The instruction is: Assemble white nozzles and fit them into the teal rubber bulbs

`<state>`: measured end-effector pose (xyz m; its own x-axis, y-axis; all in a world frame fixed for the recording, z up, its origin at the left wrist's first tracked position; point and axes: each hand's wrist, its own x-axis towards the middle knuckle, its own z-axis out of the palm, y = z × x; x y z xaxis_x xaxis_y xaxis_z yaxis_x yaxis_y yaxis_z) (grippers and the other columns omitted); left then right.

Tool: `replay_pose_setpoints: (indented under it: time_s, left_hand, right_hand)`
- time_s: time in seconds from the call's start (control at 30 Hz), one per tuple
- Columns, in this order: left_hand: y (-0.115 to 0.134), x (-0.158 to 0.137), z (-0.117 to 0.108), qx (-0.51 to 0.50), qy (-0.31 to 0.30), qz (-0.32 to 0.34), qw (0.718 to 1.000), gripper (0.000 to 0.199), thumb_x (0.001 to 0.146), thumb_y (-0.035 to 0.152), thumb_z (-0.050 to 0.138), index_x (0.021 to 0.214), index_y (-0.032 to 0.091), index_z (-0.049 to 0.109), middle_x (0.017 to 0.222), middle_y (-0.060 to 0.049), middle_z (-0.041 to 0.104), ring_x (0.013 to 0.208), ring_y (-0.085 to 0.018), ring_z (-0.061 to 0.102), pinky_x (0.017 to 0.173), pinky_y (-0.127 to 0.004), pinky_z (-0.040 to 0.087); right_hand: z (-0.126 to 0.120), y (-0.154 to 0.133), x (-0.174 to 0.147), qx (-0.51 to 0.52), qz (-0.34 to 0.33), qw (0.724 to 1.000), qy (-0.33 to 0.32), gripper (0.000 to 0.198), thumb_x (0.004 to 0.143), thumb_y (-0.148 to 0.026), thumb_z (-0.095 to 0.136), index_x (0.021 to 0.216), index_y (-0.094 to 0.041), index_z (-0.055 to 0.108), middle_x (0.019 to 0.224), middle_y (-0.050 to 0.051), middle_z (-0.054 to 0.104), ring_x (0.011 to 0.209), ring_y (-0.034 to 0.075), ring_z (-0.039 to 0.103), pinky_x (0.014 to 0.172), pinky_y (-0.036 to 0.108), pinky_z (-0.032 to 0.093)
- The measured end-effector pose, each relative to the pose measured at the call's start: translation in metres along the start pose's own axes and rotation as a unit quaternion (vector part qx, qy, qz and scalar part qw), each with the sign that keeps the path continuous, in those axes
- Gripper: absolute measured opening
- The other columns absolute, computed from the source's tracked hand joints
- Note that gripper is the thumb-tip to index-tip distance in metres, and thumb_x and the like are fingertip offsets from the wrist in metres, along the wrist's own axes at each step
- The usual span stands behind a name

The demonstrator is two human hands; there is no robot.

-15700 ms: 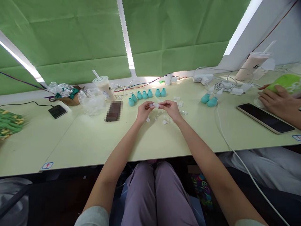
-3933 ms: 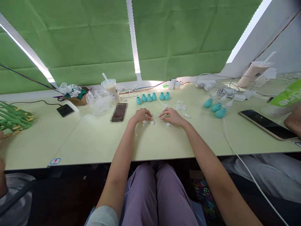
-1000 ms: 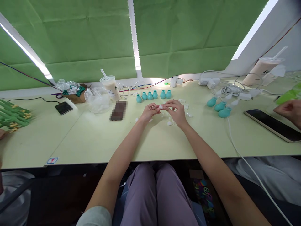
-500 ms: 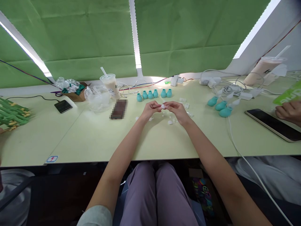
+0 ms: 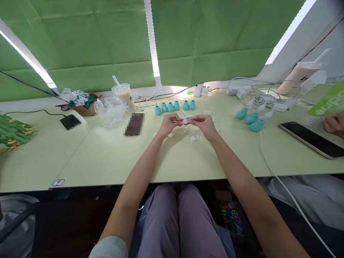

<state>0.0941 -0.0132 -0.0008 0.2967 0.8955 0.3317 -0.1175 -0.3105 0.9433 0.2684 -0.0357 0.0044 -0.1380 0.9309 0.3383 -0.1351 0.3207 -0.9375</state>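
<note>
The left hand [image 5: 170,124] and right hand [image 5: 206,126] are pinching one small rounded white piece [image 5: 185,122] over a pale yellow-green table [image 5: 107,157].
Both are gripping it from opposite sides, above loose white bits [image 5: 193,138] too small to count. Six turquoise open-necked bulbs [image 5: 170,108] are standing behind; three white-tipped turquoise bulbs [image 5: 251,119] are lying rightward.
</note>
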Motion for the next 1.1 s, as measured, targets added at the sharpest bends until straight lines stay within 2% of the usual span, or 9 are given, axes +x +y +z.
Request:
replay_pose_setpoints:
  time_s: [0.1, 0.23, 0.47, 0.6, 0.77, 1.1]
  left_hand:
    - [-0.0008, -0.0001, -0.0006, 0.002, -0.004, 0.007, 1.000, 0.026, 0.059, 0.028, 0.077, 0.063, 0.014, 0.057, 0.068, -0.002, 0.067, 0.067, -0.014, 0.063, 0.068, -0.029, 0.048]
    - [-0.0002, -0.0013, -0.0012, 0.015, -0.006, 0.004, 1.000, 0.025, 0.060, 0.029, 0.076, 0.062, 0.014, 0.056, 0.068, -0.003, 0.067, 0.069, -0.014, 0.063, 0.068, -0.030, 0.048]
    - [0.0042, -0.0035, 0.0011, 0.038, -0.004, -0.002, 0.999, 0.025, 0.059, 0.031, 0.076, 0.061, 0.013, 0.059, 0.068, -0.003, 0.067, 0.063, -0.010, 0.059, 0.065, -0.026, 0.046]
    - [0.0068, -0.0036, 0.0047, 0.017, -0.003, -0.007, 1.000, 0.027, 0.058, 0.032, 0.077, 0.062, 0.013, 0.058, 0.071, -0.004, 0.068, 0.066, -0.011, 0.061, 0.065, -0.026, 0.046]
    - [0.0070, -0.0034, 0.0070, 0.012, 0.006, -0.003, 1.000, 0.029, 0.056, 0.034, 0.079, 0.061, 0.013, 0.058, 0.071, -0.004, 0.068, 0.066, -0.012, 0.061, 0.066, -0.028, 0.046]
    - [0.0072, -0.0036, 0.0087, 0.036, 0.001, 0.012, 0.999, 0.031, 0.056, 0.038, 0.078, 0.059, 0.014, 0.059, 0.067, -0.002, 0.067, 0.063, -0.010, 0.058, 0.065, -0.026, 0.046]
  right_hand:
    - [0.0009, -0.0017, -0.0008, -0.003, -0.019, 1.000, -0.003, 0.016, 0.062, -0.033, 0.076, 0.072, -0.022, 0.072, 0.080, 0.002, 0.073, 0.079, 0.018, 0.067, 0.081, 0.035, 0.052]
    - [0.0008, -0.0005, -0.0009, -0.003, -0.010, 1.000, -0.013, 0.017, 0.061, -0.034, 0.077, 0.072, -0.022, 0.072, 0.081, 0.002, 0.072, 0.080, 0.018, 0.066, 0.082, 0.034, 0.052]
    - [-0.0015, 0.0031, -0.0010, 0.014, 0.083, 0.996, -0.004, 0.029, 0.050, -0.038, 0.082, 0.068, -0.019, 0.070, 0.073, 0.002, 0.070, 0.063, 0.014, 0.063, 0.069, 0.032, 0.056]
    - [-0.0025, 0.0019, -0.0017, 0.036, 0.097, 0.995, 0.012, 0.029, 0.052, -0.039, 0.081, 0.070, -0.020, 0.070, 0.068, 0.000, 0.068, 0.058, 0.011, 0.061, 0.065, 0.030, 0.057]
    - [-0.0033, -0.0011, -0.0020, 0.040, 0.098, 0.994, 0.011, 0.028, 0.053, -0.039, 0.081, 0.071, -0.020, 0.071, 0.071, 0.000, 0.069, 0.058, 0.011, 0.061, 0.069, 0.033, 0.058]
    - [-0.0056, -0.0019, -0.0035, 0.085, 0.111, 0.990, -0.003, 0.025, 0.052, -0.034, 0.083, 0.069, -0.019, 0.073, 0.071, 0.002, 0.071, 0.071, 0.016, 0.067, 0.087, 0.038, 0.054]
